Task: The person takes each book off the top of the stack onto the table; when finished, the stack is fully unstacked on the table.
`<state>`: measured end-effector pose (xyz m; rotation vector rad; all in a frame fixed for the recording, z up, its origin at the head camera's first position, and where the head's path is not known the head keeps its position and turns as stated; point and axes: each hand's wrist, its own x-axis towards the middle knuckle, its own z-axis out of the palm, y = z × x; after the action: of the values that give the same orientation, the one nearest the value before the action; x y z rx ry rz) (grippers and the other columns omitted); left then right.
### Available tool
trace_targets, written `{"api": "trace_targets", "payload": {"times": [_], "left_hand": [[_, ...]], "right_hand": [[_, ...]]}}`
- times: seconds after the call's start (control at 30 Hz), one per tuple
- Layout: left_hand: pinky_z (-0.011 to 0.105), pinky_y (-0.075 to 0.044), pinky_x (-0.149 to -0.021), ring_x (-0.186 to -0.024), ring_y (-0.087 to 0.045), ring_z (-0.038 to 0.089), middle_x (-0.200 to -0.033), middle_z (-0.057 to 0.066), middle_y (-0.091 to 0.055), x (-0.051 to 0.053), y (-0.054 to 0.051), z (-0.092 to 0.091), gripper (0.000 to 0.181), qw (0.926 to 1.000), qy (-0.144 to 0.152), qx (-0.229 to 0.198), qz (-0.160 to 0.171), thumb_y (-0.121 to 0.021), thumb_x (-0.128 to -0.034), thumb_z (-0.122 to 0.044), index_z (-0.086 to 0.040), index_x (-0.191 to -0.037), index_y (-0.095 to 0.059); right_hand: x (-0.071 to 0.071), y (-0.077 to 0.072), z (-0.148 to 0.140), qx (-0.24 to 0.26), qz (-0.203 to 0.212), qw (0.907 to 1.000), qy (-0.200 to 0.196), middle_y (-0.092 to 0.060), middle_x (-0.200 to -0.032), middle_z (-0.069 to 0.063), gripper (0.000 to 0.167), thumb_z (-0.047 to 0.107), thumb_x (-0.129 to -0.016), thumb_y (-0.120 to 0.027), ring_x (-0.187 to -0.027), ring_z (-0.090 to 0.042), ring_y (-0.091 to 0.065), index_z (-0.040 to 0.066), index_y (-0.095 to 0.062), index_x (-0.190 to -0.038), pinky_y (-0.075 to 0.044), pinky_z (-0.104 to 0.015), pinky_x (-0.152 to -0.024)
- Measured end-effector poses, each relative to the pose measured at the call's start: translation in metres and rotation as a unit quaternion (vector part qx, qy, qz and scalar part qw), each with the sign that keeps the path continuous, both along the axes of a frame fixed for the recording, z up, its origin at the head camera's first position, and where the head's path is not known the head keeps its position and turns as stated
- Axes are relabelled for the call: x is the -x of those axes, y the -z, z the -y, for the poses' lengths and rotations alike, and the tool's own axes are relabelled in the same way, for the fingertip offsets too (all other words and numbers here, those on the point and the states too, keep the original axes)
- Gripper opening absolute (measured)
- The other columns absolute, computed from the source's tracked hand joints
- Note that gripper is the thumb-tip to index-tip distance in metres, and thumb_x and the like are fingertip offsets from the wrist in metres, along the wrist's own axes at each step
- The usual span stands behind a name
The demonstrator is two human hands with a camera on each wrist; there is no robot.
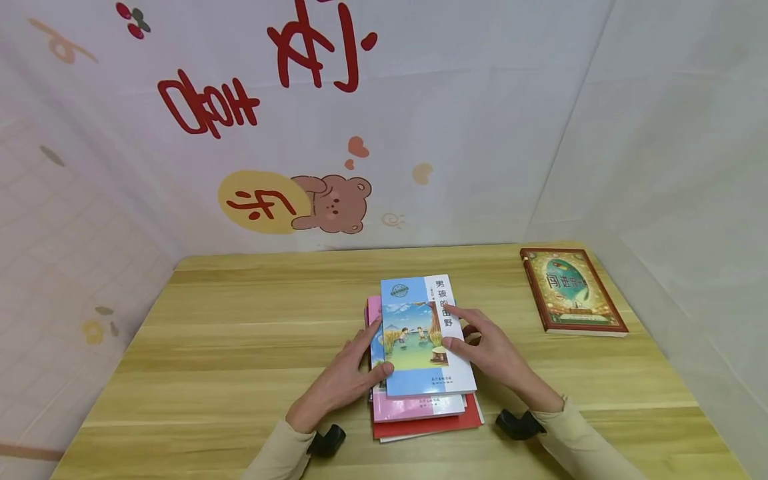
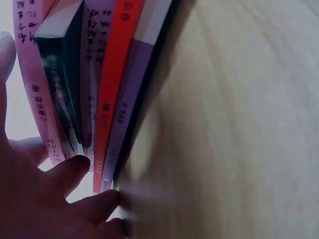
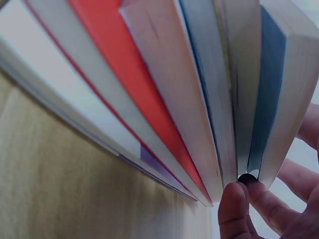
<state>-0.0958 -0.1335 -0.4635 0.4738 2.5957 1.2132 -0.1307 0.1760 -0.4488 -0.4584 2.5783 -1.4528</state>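
A blue-and-white paperback book (image 1: 414, 383) lies at the top of a stack, its cover picturing children in water. My left hand (image 1: 339, 387) holds its left side, with the thumb on the cover; in the left wrist view, other fingers (image 2: 72, 172) touch the spines. Opposite, my right hand (image 1: 495, 350) grips the right edge, thumb and index finger on the cover. The right wrist view has a fingertip at the gap below the top book (image 3: 294, 69). Underneath, a pink book (image 1: 414, 408) and a red book (image 1: 429, 427) stick out toward me.
A thick brown-and-green book (image 1: 570, 290) lies apart at the table's back right. The wood-patterned table (image 1: 240, 340) meets a white printed cloth (image 1: 468, 167) behind and at the sides. Book edges in the stack are uneven.
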Motion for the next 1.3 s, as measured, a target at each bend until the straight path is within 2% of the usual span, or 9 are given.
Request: {"api": "trace_targets", "payload": {"times": [0.13,0.3,0.43,0.6,0.77,0.93,1.1,1.2,1.3], "left_hand": [[0.061,-0.010,-0.124,-0.156,-0.019,0.037,-0.171,0.008,-0.022,-0.001,0.003,0.000,0.089,1.0000,-0.005,-0.007,-0.003,-0.062,-0.0973,-0.061,-0.037,-0.167,-0.012],[0.060,-0.009,-0.125,-0.156,-0.018,0.036,-0.172,0.010,-0.018,-0.001,0.004,0.001,0.089,1.0000,-0.006,-0.001,0.005,-0.064,-0.0978,-0.058,-0.037,-0.167,-0.012],[0.067,-0.020,-0.120,-0.155,-0.018,0.042,-0.173,0.010,-0.008,-0.002,0.000,-0.001,0.089,0.9998,-0.018,0.005,0.004,-0.064,-0.0966,-0.059,-0.037,-0.167,-0.014],[0.071,-0.037,-0.109,-0.152,-0.024,0.047,-0.175,0.004,0.003,0.000,-0.002,-0.007,0.092,0.9987,-0.047,0.009,-0.018,-0.069,-0.0917,-0.062,-0.033,-0.166,-0.023],[0.067,-0.036,-0.112,-0.154,-0.024,0.041,-0.175,-0.002,0.000,-0.002,0.000,-0.008,0.093,0.9976,-0.059,0.015,-0.034,-0.070,-0.0901,-0.063,-0.027,-0.165,-0.029],[0.065,-0.034,-0.115,-0.155,-0.023,0.038,-0.174,-0.007,-0.002,-0.003,0.000,-0.007,0.093,0.9981,-0.056,0.010,-0.024,-0.070,-0.0914,-0.061,-0.026,-0.166,-0.026],[0.065,-0.034,-0.115,-0.155,-0.023,0.038,-0.174,-0.005,-0.002,-0.002,-0.001,-0.008,0.093,0.9985,-0.050,0.006,-0.021,-0.070,-0.0924,-0.059,-0.023,-0.166,-0.027],[0.064,-0.035,-0.115,-0.155,-0.023,0.038,-0.174,-0.005,-0.002,-0.002,-0.001,-0.009,0.093,0.9986,-0.051,0.005,-0.017,-0.071,-0.0925,-0.058,-0.023,-0.166,-0.027],[0.064,-0.035,-0.115,-0.155,-0.024,0.038,-0.174,-0.004,-0.002,-0.003,0.000,-0.010,0.092,0.9986,-0.050,0.001,-0.015,-0.071,-0.0928,-0.057,-0.022,-0.166,-0.026]], "right_hand": [[-0.001,-0.002,-0.001,0.023,0.002,0.9997,0.008,-0.057,-0.138,-0.015,0.060,0.027,-0.097,-0.076,-0.098,-0.025,-0.064,0.016,-0.054,-0.151,-0.056,-0.033,-0.076],[-0.003,-0.004,-0.004,0.071,0.040,0.9966,0.011,-0.050,-0.145,-0.020,0.058,0.021,-0.098,-0.074,-0.097,-0.031,-0.068,0.014,-0.054,-0.152,-0.060,-0.034,-0.071],[-0.006,-0.008,-0.010,0.094,0.032,0.9949,0.022,-0.048,-0.149,-0.021,0.053,0.017,-0.100,-0.071,-0.099,-0.031,-0.069,0.013,-0.056,-0.151,-0.061,-0.032,-0.071],[-0.007,-0.012,-0.024,0.083,0.009,0.9955,0.045,-0.048,-0.151,-0.018,0.050,0.019,-0.102,-0.069,-0.110,-0.035,-0.067,0.017,-0.057,-0.150,-0.061,-0.030,-0.078],[-0.009,-0.012,-0.035,0.078,0.008,0.9950,0.061,-0.049,-0.154,-0.015,0.046,0.022,-0.103,-0.068,-0.111,-0.034,-0.067,0.018,-0.060,-0.148,-0.060,-0.030,-0.080],[-0.012,-0.015,-0.043,0.081,0.014,0.9941,0.070,-0.048,-0.156,-0.014,0.046,0.022,-0.104,-0.066,-0.114,-0.033,-0.065,0.018,-0.058,-0.149,-0.058,-0.029,-0.083],[-0.013,-0.020,-0.051,0.120,0.055,0.9875,0.086,-0.043,-0.158,-0.015,0.050,0.024,-0.105,-0.063,-0.094,-0.031,-0.073,0.016,-0.053,-0.153,-0.063,-0.036,-0.072],[-0.012,-0.024,-0.056,0.161,0.086,0.9782,0.099,-0.049,-0.149,-0.024,0.052,0.024,-0.106,-0.062,-0.079,-0.032,-0.076,0.014,-0.050,-0.155,-0.063,-0.044,-0.065],[-0.011,-0.028,-0.061,0.170,0.085,0.9748,0.116,-0.053,-0.141,-0.029,0.053,0.024,-0.106,-0.062,-0.076,-0.030,-0.076,0.012,-0.049,-0.156,-0.063,-0.044,-0.064]]}}
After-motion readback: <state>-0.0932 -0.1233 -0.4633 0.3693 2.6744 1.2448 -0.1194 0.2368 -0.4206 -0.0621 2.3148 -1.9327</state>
